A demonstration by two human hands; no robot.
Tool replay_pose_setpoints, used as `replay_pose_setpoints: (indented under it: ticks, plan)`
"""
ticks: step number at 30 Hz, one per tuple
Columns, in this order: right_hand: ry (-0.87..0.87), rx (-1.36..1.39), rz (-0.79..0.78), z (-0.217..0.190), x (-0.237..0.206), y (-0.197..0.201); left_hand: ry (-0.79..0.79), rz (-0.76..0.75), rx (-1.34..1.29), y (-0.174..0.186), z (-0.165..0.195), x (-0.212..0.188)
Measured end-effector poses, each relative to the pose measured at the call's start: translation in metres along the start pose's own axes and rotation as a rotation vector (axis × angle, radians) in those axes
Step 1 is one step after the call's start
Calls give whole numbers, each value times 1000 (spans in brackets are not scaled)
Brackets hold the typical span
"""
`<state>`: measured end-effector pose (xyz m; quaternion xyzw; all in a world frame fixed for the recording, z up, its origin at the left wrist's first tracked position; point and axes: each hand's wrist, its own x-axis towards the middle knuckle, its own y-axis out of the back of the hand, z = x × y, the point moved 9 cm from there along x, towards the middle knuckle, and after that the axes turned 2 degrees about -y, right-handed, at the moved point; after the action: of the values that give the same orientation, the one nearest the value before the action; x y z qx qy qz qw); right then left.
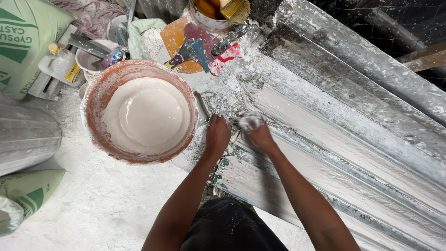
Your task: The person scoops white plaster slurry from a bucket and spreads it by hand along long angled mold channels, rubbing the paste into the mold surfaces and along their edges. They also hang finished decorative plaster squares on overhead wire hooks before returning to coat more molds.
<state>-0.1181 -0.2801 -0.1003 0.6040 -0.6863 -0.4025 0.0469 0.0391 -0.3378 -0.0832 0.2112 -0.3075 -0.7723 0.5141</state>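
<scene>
My left hand rests palm down on the near end of a long metal moulding form coated with wet white plaster, just right of a large orange basin full of white plaster mix. My right hand is closed around a plaster-soaked wad of fibre and presses it onto the form's end. A metal scraper blade lies between the basin and my left hand.
Several putty knives and a bucket with a brush sit at the top. Green plaster sacks lie at left, with a small white bowl and bottle. White powder covers the floor.
</scene>
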Motion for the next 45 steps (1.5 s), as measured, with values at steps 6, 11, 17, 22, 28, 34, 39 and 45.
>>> replay_pose_setpoints:
  ticks: [6,11,17,22,28,34,39,45]
  plan:
    - [-297,1101,43,75,-23,1,-76,-85,177,-8,7,1]
    - [-211,555,169,80,-29,10,-187,-48,255,-5,19,-7]
    - [-68,-336,243,54,-24,13,-291,113,280,4,22,-12]
    - [-115,77,386,60,-27,20,-219,215,187,14,24,-31]
    - [69,-45,375,44,-36,15,-573,-72,360,-18,68,-69]
    - [0,-20,446,54,-44,22,-609,-126,354,-19,43,-61]
    - [-108,-75,456,56,-47,24,-599,-171,282,-35,47,-65]
    - [-182,-147,483,74,-47,22,-606,-248,470,-65,58,-64]
